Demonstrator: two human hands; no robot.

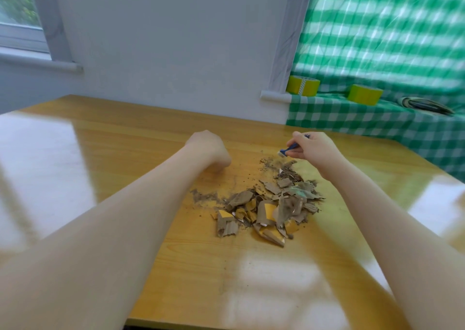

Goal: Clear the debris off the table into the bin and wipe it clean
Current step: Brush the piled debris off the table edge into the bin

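Our right hand (314, 151) grips a small blue-handled brush (289, 151) at the far edge of the brown cardboard-and-dirt debris pile (266, 209), centre of the glossy yellow wooden table (100, 153); left hand (208, 151) fingers hidden, we cannot tell its grip

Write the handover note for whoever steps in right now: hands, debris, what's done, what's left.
Left hand: curled in a fist on the table, nothing visible in it.
Right hand: grips a blue-handled tool at the far edge of the debris.
Debris: torn scraps and dirt in one pile mid-table, loose dust around it.
Done: debris looks heaped together.
Left: get all of it into the bin, which is not in view, then wipe the table.
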